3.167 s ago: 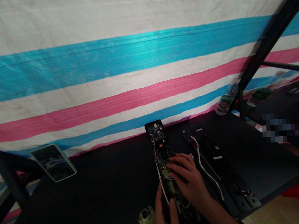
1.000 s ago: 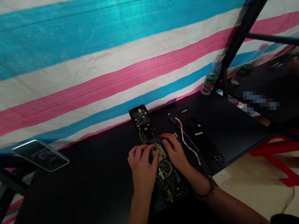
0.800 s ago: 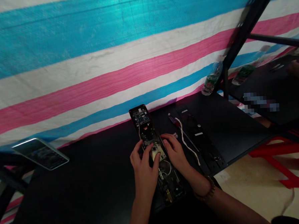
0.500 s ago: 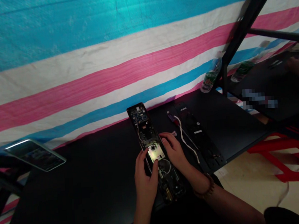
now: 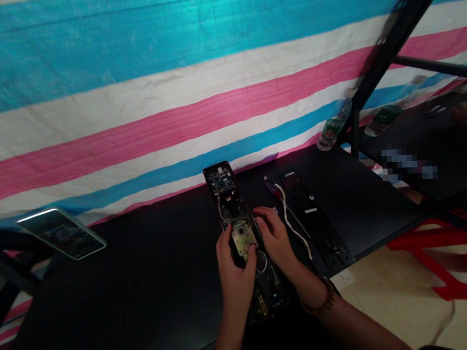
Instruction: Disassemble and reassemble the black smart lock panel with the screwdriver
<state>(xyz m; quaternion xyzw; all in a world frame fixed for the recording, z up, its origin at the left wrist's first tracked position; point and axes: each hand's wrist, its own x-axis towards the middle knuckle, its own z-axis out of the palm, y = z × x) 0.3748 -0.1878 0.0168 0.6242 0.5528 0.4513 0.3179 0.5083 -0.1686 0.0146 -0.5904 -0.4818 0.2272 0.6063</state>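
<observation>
Two hands at device, labels unreadable

The housing is black; the sheet has blue-pink-white stripes.

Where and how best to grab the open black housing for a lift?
Probably by both long sides near mid-length, one hand from each side. The housing is long, narrow and lies open side up, so gripping one end could tip it; the far end also has an exposed circuit board. The right hand is already at its right edge.
</observation>
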